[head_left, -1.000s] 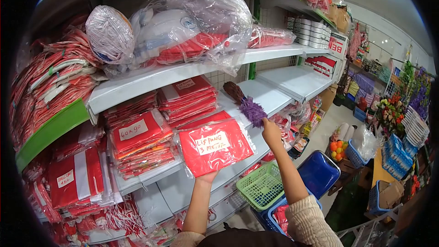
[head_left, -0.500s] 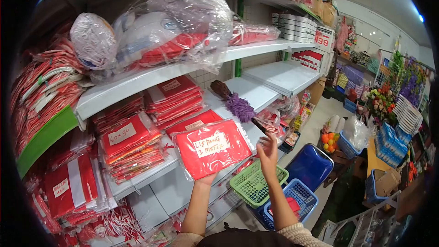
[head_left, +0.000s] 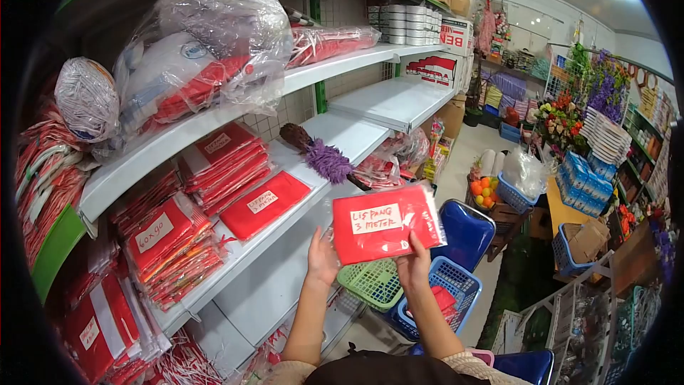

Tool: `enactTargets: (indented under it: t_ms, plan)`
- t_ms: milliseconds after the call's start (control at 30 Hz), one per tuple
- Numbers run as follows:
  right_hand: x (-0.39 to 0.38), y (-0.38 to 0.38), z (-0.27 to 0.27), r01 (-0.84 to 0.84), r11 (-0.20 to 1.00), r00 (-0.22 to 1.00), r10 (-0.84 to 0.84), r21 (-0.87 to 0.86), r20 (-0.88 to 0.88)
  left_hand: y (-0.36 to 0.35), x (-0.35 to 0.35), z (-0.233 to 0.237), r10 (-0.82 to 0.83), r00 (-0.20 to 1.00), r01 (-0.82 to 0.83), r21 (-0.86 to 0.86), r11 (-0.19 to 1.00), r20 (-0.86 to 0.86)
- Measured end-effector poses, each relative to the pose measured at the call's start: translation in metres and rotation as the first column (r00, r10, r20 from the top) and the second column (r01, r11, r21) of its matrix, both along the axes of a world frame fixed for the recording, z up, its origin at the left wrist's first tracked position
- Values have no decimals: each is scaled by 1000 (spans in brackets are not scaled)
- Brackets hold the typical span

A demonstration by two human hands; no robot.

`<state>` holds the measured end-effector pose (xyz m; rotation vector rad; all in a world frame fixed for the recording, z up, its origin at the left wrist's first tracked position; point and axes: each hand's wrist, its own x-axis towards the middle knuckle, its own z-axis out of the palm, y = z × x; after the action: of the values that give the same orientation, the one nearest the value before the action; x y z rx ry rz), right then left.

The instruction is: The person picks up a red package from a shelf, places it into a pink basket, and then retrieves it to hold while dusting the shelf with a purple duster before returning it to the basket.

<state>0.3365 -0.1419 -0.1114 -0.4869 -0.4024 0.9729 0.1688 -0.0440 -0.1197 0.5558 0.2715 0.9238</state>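
Observation:
A red package in clear plastic (head_left: 381, 239), labelled "LIS PANG 3 METER", is held up in front of me. My right hand (head_left: 417, 264) grips its lower edge, thumb on the front. Beside its lower left corner is my left hand (head_left: 323, 260), open, with its fingers apart. A similar red package (head_left: 263, 205) lies on the shelf to the left, next to stacks of red packages (head_left: 224, 160), one stack labelled "60x90" (head_left: 160, 232). The purple duster (head_left: 328, 162) rests on the shelf behind.
The white shelf (head_left: 299, 221) runs along the left. Below the held package are a green basket (head_left: 370, 285) and a blue basket (head_left: 456, 281) with red packages inside. A blue chair (head_left: 467, 235) stands behind them. Flowers and more baskets are at the right.
The held package has moved right, away from the shelf. My right hand has taken hold of it and my left hand has let go. The view has turned to the right.

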Motion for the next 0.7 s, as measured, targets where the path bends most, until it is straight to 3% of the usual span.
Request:
enactTargets:
  t_ms: [100, 133, 200, 233, 300, 367, 467, 600, 700]
  plan:
    - [-8, -3, 17, 313, 947, 946, -318, 76, 63, -5, -1, 3, 5, 1000, -4, 94, 996, -10]
    - [-9, -3, 15, 344, 934, 911, -356, 92, 208, -10, 2, 6, 65, 991, -39, 205, 978, -121]
    - [-14, -1, 9, 394, 908, 777, -412, 142, 476, -17, 6, 6, 36, 985, 30, 378, 925, -167]
    - [-26, -5, 14, 341, 928, 754, -364, 147, 547, -24, 8, 11, 25, 981, 67, 459, 886, -192]
    - [-28, 5, -4, 138, 979, 495, -202, 153, 845, -34, 9, 14, -12, 1000, 19, 361, 932, -22]
    - [-55, -4, 33, 88, 950, 37, -303, 299, 952, -40, 3, -6, 19, 989, -44, 168, 985, 148]
    - [-83, -4, 37, 11, 952, -208, -296, 305, 932, -29, -9, -35, -18, 929, -15, 87, 996, 370]
    - [-94, 1, 41, -134, 930, -278, -368, 343, 887, -9, -27, -53, -55, 838, 0, 101, 995, 543]
    - [-78, 20, 33, -299, 914, -208, -343, 274, 916, -1, -45, -58, -66, 769, -24, 131, 991, 635]
